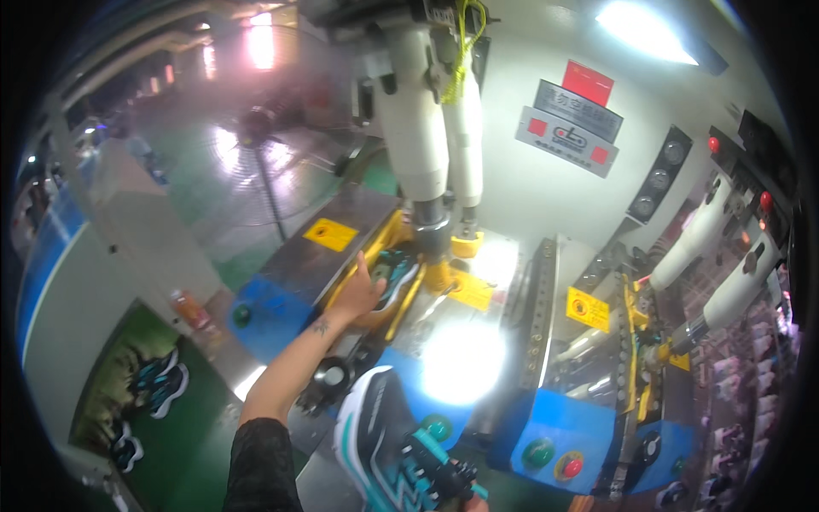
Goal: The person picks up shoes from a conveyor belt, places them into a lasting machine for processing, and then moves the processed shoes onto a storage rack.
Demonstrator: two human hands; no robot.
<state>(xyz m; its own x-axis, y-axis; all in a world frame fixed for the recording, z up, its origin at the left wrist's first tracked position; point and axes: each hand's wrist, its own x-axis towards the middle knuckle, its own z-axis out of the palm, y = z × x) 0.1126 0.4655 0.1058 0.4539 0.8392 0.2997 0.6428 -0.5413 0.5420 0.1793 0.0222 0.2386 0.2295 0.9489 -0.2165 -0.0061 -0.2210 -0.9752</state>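
Observation:
My left hand reaches into the left station of a pressing machine, one finger stretched up and the others bent. It grips a black and teal sneaker with a white sole, which sits between yellow side pads. Part of those fingers is hidden by the shoe. Close to me, a second sneaker, black, white and teal, is tilted with its sole towards the left. Only a bit of my right hand shows at the lower edge, closed at that sneaker's laces and collar.
White press cylinders stand over the left station. A second station lies to the right. Green buttons and a red button sit on blue front panels. More sneakers rest on a green surface at left. A fan stands behind.

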